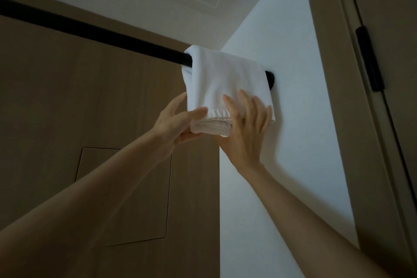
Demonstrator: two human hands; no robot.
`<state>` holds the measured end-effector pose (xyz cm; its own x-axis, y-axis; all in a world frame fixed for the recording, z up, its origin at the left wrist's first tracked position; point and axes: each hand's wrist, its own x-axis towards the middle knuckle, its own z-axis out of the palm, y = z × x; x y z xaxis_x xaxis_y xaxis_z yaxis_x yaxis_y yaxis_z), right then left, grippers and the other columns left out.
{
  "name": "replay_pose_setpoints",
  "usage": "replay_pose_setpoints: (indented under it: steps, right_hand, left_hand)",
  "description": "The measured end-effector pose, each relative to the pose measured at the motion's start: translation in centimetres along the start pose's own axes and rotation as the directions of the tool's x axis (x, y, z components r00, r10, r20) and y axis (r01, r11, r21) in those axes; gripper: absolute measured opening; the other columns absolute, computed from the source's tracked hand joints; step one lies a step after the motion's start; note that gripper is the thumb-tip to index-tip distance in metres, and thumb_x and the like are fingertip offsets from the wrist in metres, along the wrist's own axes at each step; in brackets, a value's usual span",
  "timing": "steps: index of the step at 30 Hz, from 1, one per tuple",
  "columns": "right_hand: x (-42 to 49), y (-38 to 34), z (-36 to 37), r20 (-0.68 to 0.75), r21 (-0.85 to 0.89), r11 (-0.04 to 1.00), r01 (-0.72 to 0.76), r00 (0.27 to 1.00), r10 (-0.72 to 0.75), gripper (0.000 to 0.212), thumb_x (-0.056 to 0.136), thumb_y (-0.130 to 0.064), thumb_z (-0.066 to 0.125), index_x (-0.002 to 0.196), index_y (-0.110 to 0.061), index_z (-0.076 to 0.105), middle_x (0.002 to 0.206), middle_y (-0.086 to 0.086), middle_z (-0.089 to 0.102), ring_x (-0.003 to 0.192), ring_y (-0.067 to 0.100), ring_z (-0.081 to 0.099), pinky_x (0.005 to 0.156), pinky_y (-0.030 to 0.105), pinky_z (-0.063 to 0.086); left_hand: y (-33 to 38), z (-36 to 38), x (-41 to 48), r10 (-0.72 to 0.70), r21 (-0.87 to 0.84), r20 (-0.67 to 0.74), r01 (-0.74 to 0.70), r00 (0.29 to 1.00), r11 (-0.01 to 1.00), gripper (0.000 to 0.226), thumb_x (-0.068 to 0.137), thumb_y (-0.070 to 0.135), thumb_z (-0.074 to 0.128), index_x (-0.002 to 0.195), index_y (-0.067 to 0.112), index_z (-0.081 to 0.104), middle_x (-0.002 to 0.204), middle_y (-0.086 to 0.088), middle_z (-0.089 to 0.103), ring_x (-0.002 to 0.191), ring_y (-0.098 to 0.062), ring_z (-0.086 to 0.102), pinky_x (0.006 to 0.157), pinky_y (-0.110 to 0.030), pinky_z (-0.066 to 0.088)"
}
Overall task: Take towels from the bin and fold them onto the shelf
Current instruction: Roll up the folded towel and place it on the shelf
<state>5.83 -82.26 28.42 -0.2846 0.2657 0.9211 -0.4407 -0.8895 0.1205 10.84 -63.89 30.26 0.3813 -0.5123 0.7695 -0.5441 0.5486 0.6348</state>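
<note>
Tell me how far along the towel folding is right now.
Done: one folded white towel hangs over the black rod by the white wall. In hand: the left hand pinches its lower edge while the right hand presses flat on its front, apparently straightening it. Left: cannot tell, as nothing else of the job is in view.

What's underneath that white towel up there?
A black rod: the towel is draped over it. The stretch beneath the cloth is hidden; the rod's end shows at the white wall.
</note>
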Motion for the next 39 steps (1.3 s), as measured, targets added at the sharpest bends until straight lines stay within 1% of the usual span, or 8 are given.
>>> replay_pose_setpoints:
  steps: [5,8,13,20,25,28,33,39]
  right_hand:
    - [-0.3,-0.4,0.3,-0.077,0.099,0.995,-0.027,0.996,0.035,0.073,0.078,-0.047,0.071,0.139,-0.03,0.033,0.143,0.012,0.049,0.134,0.04,0.039,0.113,0.059,0.02]
    - [-0.2,0.2,0.0,-0.089,0.111,0.994,0.007,0.996,0.003,0.066,0.08,-0.031,0.071,0.137,-0.031,0.038,0.141,0.006,0.052,0.129,0.037,0.045,0.11,0.054,0.028]
    - [0.8,1.8,-1.3,-0.124,0.07,0.987,0.143,0.983,-0.134,0.055,0.085,-0.022,0.068,0.135,-0.031,0.046,0.135,-0.002,0.059,0.112,0.03,0.06,0.094,0.042,0.046]
    - [1.1,2.2,-2.1,-0.003,-0.025,0.975,0.219,0.976,-0.219,0.061,0.082,-0.015,0.071,0.135,-0.032,0.045,0.135,-0.003,0.06,0.11,0.024,0.065,0.073,0.033,0.056]
    - [-0.1,1.8,-3.8,0.146,0.049,0.986,0.159,0.975,-0.164,0.074,0.08,-0.011,0.071,0.145,-0.028,0.041,0.147,0.004,0.047,0.129,0.032,0.049,0.097,0.046,0.048]
    - [-0.5,1.6,-5.3,0.203,0.066,0.987,0.147,0.966,-0.157,0.078,0.083,-0.016,0.07,0.15,-0.026,0.033,0.151,0.007,0.04,0.136,0.032,0.04,0.111,0.047,0.035]
    - [-0.6,-0.4,-10.3,0.246,0.167,0.979,0.118,0.956,-0.158,0.069,0.086,-0.023,0.066,0.149,-0.022,0.037,0.149,0.005,0.043,0.134,0.026,0.041,0.11,0.046,0.037]
    - [-0.8,-4.7,-17.5,0.273,0.215,0.964,0.155,0.938,-0.211,0.056,0.089,-0.02,0.061,0.144,-0.018,0.046,0.142,0.004,0.05,0.129,0.023,0.046,0.108,0.04,0.038]
  left_hand:
    - [0.2,-0.1,0.4,-0.029,-0.001,0.048,0.029,0.998,1.0,0.063,0.084,0.019,0.071,0.14,0.026,0.044,0.12,-0.01,0.067,0.1,-0.028,0.069,0.083,-0.038,0.058]
    - [0.3,0.0,0.3,-0.029,0.011,0.043,0.029,0.999,1.0,0.059,0.086,0.02,0.07,0.139,0.025,0.045,0.12,-0.009,0.067,0.101,-0.028,0.069,0.086,-0.04,0.057]
    - [0.3,0.4,-0.2,0.017,0.054,-0.038,-0.014,0.999,0.998,0.062,0.084,0.023,0.072,0.139,0.027,0.044,0.115,-0.01,0.069,0.096,-0.026,0.071,0.084,-0.042,0.058]
    - [-0.3,0.9,-1.1,0.036,0.079,-0.13,-0.026,0.991,0.997,0.064,0.083,0.025,0.074,0.14,0.031,0.045,0.109,-0.01,0.071,0.092,-0.025,0.072,0.08,-0.04,0.059]
    - [-0.1,1.5,-2.7,0.062,0.167,-0.132,-0.039,0.989,0.985,0.056,0.087,0.032,0.069,0.138,0.039,0.047,0.109,0.002,0.072,0.097,-0.016,0.07,0.085,-0.033,0.058]
    - [0.6,1.4,-4.2,0.037,0.228,-0.16,0.0,0.986,0.974,0.072,0.084,0.045,0.069,0.146,0.037,0.035,0.123,0.005,0.065,0.106,-0.012,0.065,0.095,-0.035,0.052]
    - [2.8,-0.4,-8.3,0.044,0.281,-0.09,-0.017,0.995,0.96,0.074,0.082,0.046,0.064,0.148,0.032,0.032,0.142,0.0,0.051,0.122,-0.017,0.056,0.105,-0.042,0.044]
    - [5.7,-2.6,-14.2,0.133,0.419,-0.036,-0.105,0.991,0.902,0.06,0.087,0.042,0.058,0.143,0.033,0.04,0.134,0.009,0.055,0.119,-0.006,0.056,0.098,-0.028,0.047]
